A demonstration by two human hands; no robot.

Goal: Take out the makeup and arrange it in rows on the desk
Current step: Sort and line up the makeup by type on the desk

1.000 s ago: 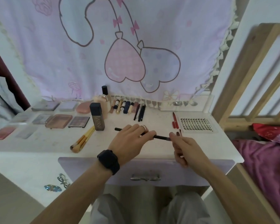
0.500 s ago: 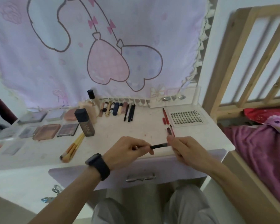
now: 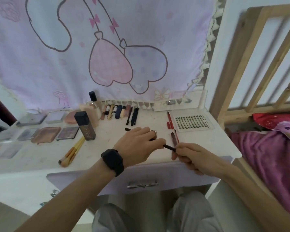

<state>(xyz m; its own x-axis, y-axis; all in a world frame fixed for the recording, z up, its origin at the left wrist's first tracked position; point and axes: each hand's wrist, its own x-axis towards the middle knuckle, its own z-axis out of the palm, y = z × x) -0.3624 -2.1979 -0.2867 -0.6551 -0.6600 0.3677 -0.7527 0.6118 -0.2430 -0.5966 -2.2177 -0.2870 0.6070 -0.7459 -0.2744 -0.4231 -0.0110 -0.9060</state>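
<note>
Above the white desk both hands hold one thin black makeup pencil. My left hand, with a ring and a black watch, grips its left part; the pencil's far end pokes out behind the knuckles. My right hand pinches its right end. Just past the right hand lie a brown pencil and a thin red pencil. Along the back stands a row of lipsticks and pens. Palettes lie in rows at left.
A dark square bottle and a beige bottle stand mid-desk, with yellow-handled brushes in front. A red pen and a lash tray lie at right. A shut drawer faces me. A wooden bed frame stands right.
The view has shifted between frames. Both hands still hold the black pencil; its far end shows again behind my left hand, as it did a second ago.
</note>
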